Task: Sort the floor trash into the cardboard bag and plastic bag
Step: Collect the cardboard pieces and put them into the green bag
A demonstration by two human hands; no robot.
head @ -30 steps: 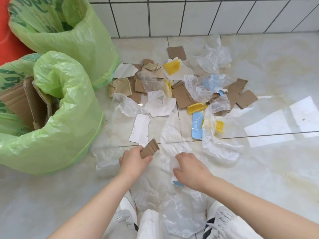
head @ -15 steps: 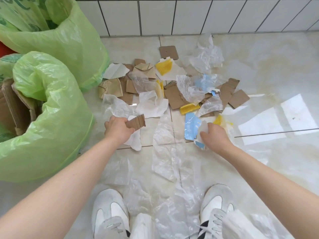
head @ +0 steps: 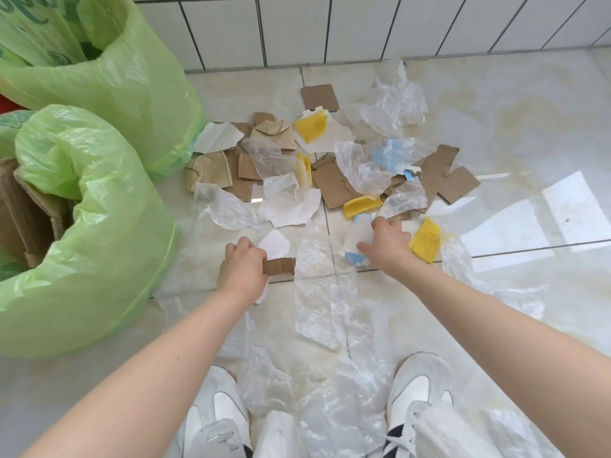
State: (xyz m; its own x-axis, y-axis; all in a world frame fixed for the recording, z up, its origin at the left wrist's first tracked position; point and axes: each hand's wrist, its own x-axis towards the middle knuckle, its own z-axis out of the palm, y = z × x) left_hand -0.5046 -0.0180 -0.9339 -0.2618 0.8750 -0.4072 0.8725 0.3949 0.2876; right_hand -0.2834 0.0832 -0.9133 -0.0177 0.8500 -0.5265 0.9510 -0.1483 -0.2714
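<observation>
**Both hands down among the floor scraps**

Here the left hand grips a strip of corrugated cardboard, fingers curled round it so the brown strip sticks out to the right; a white paper scrap lies on the floor just under and beyond that hand. The right hand pinches a white-and-blue sheet on the floor, its fingers closed on the sheet's edge, with a yellow ribbed piece lying just beside the wrist.

Beyond the hands, the trash pile spreads over the pale floor tiles near the white tiled wall: brown cardboard pieces, crumpled clear plastic film, torn white paper and more yellow ribbed bits, all overlapping. One cardboard square lies apart at the far edge of the pile. Long sheets of clear plastic run from between the hands back toward the person's white shoes.

At the left stand two green bags. The nearer bag holds brown cardboard visible inside its mouth; the farther bag stands behind it against the wall, touching the pile's left edge. What the farther bag holds cannot be made out.
</observation>
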